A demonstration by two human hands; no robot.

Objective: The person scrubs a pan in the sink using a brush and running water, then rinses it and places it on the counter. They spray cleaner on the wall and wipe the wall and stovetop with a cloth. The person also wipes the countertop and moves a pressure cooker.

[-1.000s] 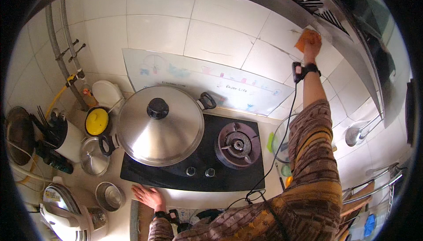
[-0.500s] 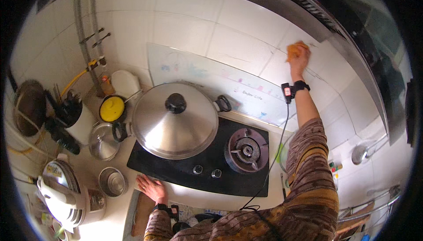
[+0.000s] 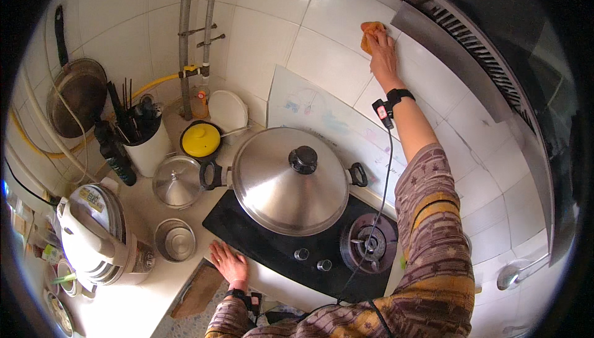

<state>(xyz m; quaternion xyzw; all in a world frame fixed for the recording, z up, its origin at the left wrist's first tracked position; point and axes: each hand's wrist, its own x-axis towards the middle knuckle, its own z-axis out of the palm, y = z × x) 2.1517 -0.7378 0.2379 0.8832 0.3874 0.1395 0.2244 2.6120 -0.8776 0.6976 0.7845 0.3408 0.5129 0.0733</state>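
My right hand [image 3: 383, 59] reaches up to the white tiled wall [image 3: 337, 50]. An orange cloth [image 3: 370, 27] is pinched under its fingers and pressed against the tiles, beside the range hood's lower edge. Down at the counter's front edge, my left hand [image 3: 230, 266] lies flat with fingers spread, holding nothing. Between the two arms is a black gas stove [image 3: 266, 230]. A wide steel wok with a domed lid [image 3: 272, 183] covers its left part, and the right burner [image 3: 369, 243] is bare.
The dark range hood [image 3: 458, 59] overhangs the wall at upper right. Left of the stove are a steel bowl [image 3: 175, 240], a small lidded pot [image 3: 177, 181], a yellow-lidded pot [image 3: 202, 139], a utensil holder [image 3: 148, 146] and a rice cooker [image 3: 102, 233]. A cable hangs from my right wrist.
My right hand has slid the orange cloth leftward along the tiles, toward the hood's left end. The whole view has turned left. My left hand stays on the counter edge.
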